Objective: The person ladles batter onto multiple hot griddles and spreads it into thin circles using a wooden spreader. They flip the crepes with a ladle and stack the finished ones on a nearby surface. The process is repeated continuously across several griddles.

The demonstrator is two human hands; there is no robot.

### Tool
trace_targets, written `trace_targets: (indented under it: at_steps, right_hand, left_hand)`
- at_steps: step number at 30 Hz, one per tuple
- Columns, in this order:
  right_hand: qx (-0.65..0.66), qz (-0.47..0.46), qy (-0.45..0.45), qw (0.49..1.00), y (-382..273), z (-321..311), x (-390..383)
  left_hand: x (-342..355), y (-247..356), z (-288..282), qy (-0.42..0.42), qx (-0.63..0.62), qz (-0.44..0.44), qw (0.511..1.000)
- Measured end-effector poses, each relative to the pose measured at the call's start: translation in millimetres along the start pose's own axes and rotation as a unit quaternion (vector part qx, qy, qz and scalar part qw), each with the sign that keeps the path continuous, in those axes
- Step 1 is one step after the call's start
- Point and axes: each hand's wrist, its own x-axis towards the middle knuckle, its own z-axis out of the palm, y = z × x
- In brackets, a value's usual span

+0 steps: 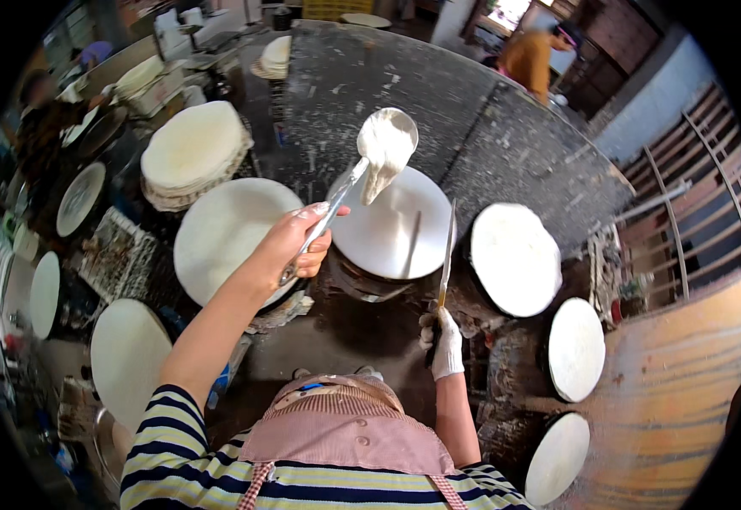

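Observation:
My left hand (295, 240) is bare and wrapped round the handle of a metal ladle (414, 133). Thick white batter (380, 146) fills the ladle's tilted bowl and hangs from it in a tongue. Below is a smooth, pale round griddle (387, 234), with a thin dark shadow across it. My right hand (448, 347), in a white glove, grips the wooden handle of a long narrow spatula (448, 259), its blade upright beside the griddle's right edge. Round griddles covered with a white layer stand on either side, one left (234, 229) and one right (516, 260).
A stack of thin round flatbreads (193, 153) stands at the left. More round white-topped griddles curve round me, such as one at the lower right (576, 350). A dark, spattered worktop (362, 72) spreads ahead. One person (527, 64) is beyond it; another (45, 127) is far left.

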Motion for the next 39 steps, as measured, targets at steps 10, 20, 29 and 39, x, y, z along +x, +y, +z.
trace_targets:
  at_steps: [10,20,29,39]
  right_hand:
    - [-0.060,-0.033,0.043,0.997,25.0,-58.2,-16.2]
    - [-0.097,-0.101,0.099,0.985,32.9,-13.7,-2.4]
    - [-0.089,-0.125,0.185,0.971,58.0,80.1,59.4]
    - [-0.164,-0.137,0.174,0.961,42.0,84.2,115.9]
  left_hand:
    - [136.7,-133.4,20.8,0.074,0.187,-0.026,0.979]
    - [166.2,-136.9,9.8,0.130,0.514,0.133,0.837]
    - [184.7,-103.2,-19.9,0.162,0.540,0.124,0.817]
    - [140.9,-66.8,-69.8,0.079,0.091,0.033,0.992]
